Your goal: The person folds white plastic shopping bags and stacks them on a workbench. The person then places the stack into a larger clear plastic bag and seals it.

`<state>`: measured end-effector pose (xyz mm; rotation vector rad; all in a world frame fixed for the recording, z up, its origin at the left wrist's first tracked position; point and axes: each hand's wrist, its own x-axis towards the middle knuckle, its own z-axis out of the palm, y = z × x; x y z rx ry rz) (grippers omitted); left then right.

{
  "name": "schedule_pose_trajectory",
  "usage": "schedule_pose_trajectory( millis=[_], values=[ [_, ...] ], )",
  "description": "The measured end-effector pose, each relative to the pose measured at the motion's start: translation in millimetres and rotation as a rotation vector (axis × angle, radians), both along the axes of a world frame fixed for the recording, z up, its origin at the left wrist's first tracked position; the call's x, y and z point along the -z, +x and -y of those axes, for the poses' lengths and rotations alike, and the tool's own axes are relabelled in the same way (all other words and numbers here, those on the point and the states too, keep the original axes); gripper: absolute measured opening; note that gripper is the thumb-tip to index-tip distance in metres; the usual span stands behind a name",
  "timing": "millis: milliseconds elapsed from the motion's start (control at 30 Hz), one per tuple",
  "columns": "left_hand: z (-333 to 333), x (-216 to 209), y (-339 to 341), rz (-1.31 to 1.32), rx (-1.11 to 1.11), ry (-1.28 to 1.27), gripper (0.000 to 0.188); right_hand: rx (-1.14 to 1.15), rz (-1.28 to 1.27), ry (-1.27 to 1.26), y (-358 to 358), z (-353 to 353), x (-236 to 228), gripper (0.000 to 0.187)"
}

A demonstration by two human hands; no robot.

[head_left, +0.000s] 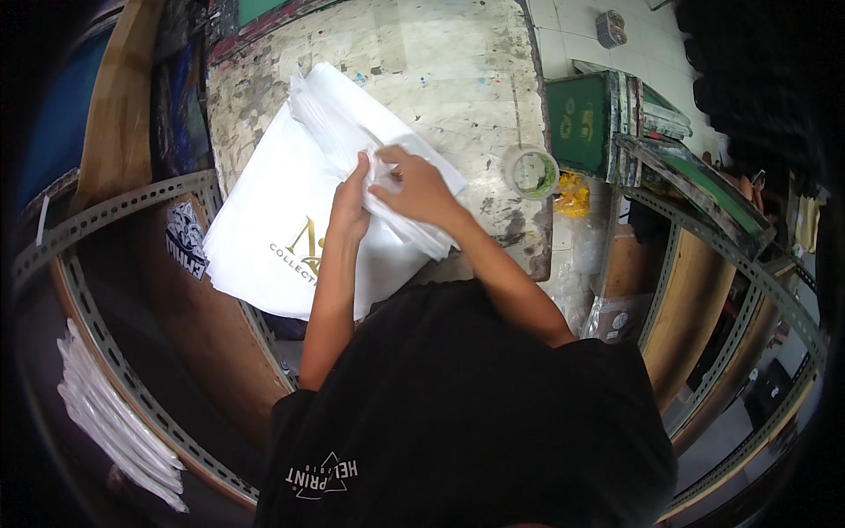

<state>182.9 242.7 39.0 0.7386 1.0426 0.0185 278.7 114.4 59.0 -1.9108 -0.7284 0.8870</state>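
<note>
A stack of thin white printed sheets (264,211) lies slantwise on the worktable, a gold design and lettering on its top face. Whether they are cloth or plastic bags, I cannot tell. Their right part is folded or bunched up into a sheaf of many layers. My left hand (351,201) is closed on the near side of this sheaf, thumb up, its other fingers partly hidden. Beside it my right hand (421,187) curls over the sheaf from the right, thumb and fingers bent in on the layered edges.
The stained worktable (422,70) extends beyond the sheets. On its right edge rests a roll of tape (533,172). Green-meshed printing frames (581,123) lean at the right, near a yellow bundle (572,195). Slotted metal racks (132,352) flank me, with packed white plastic (114,414) at left.
</note>
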Motion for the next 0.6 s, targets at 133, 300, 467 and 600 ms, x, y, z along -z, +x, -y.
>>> schedule_pose_trajectory(
  millis=[133,300,467,600],
  values=[
    [-0.5,-19.6,0.8,0.098,-0.052,-0.146,0.067,0.032,-0.276,0.059,13.1,1.2,13.7,0.090],
    [3.8,-28.9,1.5,0.059,-0.035,-0.106,0.075,0.005,-0.139,0.113,13.7,-7.8,17.9,0.088],
    [5.9,-15.2,7.6,0.013,0.032,0.065,0.085,-0.040,-0.469,0.002,44.5,-2.6,24.4,0.072],
    [3.4,-24.7,16.8,-0.008,0.008,0.020,0.086,0.060,-0.831,-0.016,57.0,-2.1,12.3,0.066]
  ],
)
